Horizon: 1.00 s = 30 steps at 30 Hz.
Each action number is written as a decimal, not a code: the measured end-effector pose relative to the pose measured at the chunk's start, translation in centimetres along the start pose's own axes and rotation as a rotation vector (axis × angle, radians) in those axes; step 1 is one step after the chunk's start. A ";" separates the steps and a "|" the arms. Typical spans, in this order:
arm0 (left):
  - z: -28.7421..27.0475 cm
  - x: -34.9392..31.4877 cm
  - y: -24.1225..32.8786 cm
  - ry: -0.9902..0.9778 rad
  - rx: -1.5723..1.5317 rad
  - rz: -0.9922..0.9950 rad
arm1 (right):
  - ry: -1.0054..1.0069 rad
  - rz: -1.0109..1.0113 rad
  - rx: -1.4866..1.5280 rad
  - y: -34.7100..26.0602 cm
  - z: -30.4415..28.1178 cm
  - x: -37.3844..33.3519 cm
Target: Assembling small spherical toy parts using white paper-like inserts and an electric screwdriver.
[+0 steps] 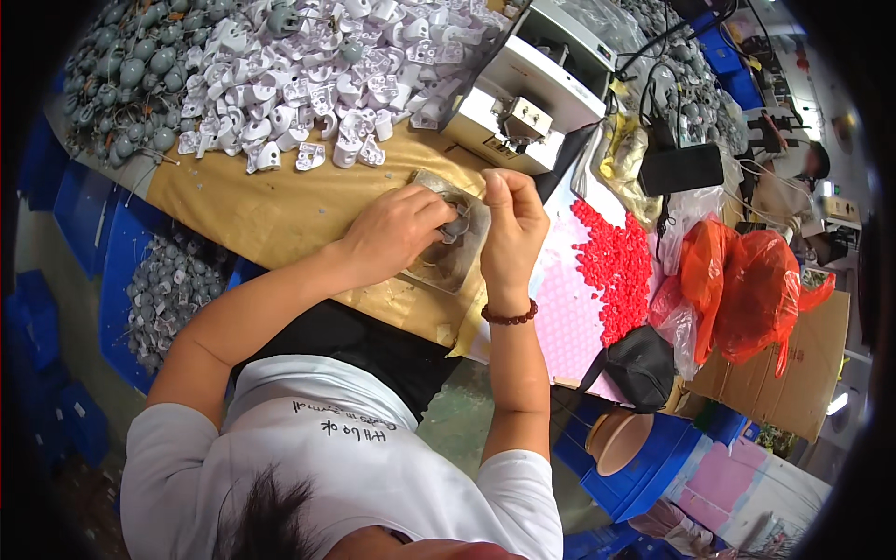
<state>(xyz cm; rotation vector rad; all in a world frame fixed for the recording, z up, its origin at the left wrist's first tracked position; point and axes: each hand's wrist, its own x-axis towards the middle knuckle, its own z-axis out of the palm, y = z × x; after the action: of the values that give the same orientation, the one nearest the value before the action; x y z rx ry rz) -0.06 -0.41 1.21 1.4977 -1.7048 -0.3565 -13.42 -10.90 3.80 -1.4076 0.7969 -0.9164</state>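
Head view. The left hand [397, 233] lies curled, fingers bent down, over a small grey part [456, 227] seated on a worn metal fixture plate [448, 254]; the right hand [509, 219] stands just beside it, thumb and forefinger pressed together at the tips on something too small to make out. The grey part sits between the two hands, on the plate, which rests on the brown paper-covered bench [280, 210]. By its look the part is a light, rigid moulding, unlikely to deform; it seems best taken at its outer edges, since its centre is hidden under the fingers.

Beyond the hands lies a heap of white moulded shells [308, 75], and to its left a heap of grey round pieces [126, 70]. To the right, red caps [616, 266] are spread on a pink sheet [569, 317]. Further right stand crumpled orange plastic bags [747, 289] against a brown cardboard box [803, 373], with a black pouch [639, 364] below. Blue crates [131, 252] flank the bench. A white desk machine [537, 84] stands behind.
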 end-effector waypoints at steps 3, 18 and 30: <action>-1.6 -0.6 0.6 0.022 0.019 0.092 | -0.100 0.035 0.050 0.4 -1.8 0.2; -16.6 -5.0 -0.4 -0.430 0.561 -0.136 | -0.144 -0.328 -1.490 3.7 -19.2 -0.1; -5.9 1.4 -7.2 -0.176 0.632 0.229 | -0.205 -0.505 -1.479 3.3 -19.5 0.9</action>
<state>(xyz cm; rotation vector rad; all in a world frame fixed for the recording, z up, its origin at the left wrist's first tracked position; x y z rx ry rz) 9.18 -1.82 0.55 1.7097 -2.2372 0.2043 -30.20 -20.78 0.03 -3.0311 1.0065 -0.4194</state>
